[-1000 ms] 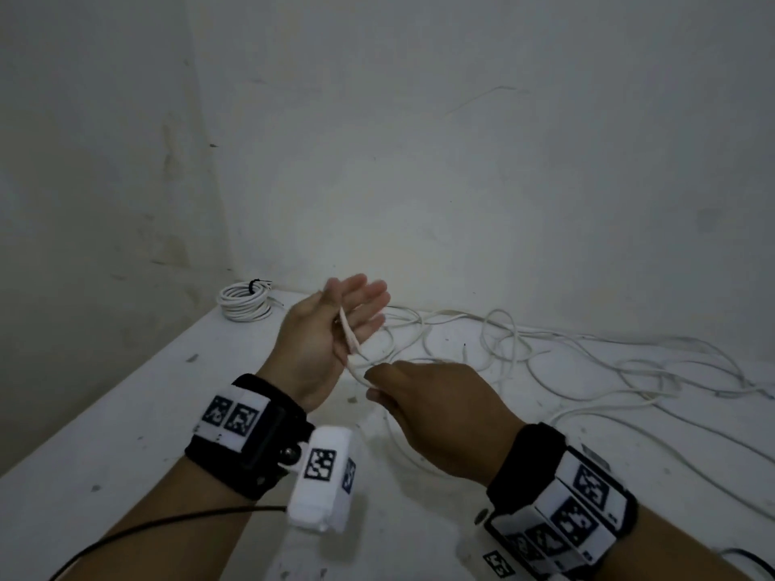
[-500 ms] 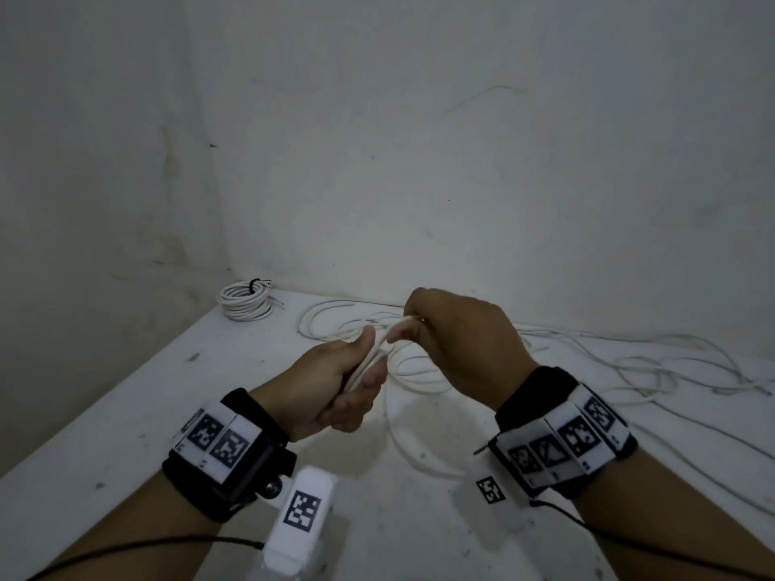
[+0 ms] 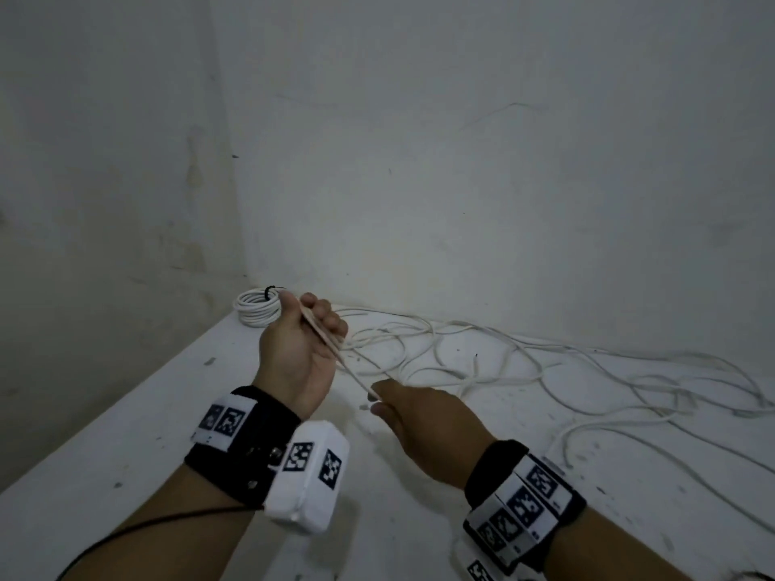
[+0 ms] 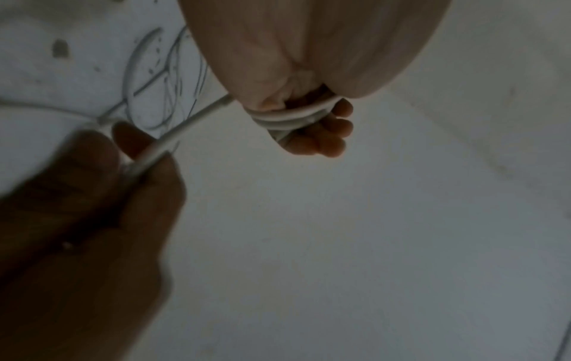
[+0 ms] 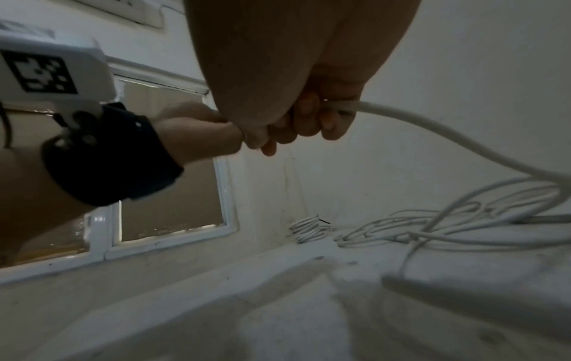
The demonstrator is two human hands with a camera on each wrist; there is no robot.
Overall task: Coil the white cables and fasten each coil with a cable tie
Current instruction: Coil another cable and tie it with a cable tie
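My left hand [image 3: 308, 333] is raised over the white table, its fingers [image 4: 336, 127] curled round several turns of white cable [image 4: 290, 117] wound across the palm. From there the cable runs taut down to my right hand [image 3: 379, 402], which pinches it [image 4: 160, 146] just below and to the right. In the right wrist view the cable [image 5: 432, 127] leaves my right fingers [image 5: 309, 122] and drops to the loose tangle of white cable [image 3: 524, 362] spread over the table. A finished coil [image 3: 256, 307] with a black tie [image 3: 270, 290] lies in the far left corner.
The table [image 3: 167, 413] meets walls at the back and left. The loose cable sprawls from the middle to the right edge of view. A window [image 5: 173, 195] shows in the right wrist view behind my left wrist.
My right hand has come down and toward me from above the left hand, pulling the cable taut. The left hand has lifted and turned, with another turn of cable across its palm.
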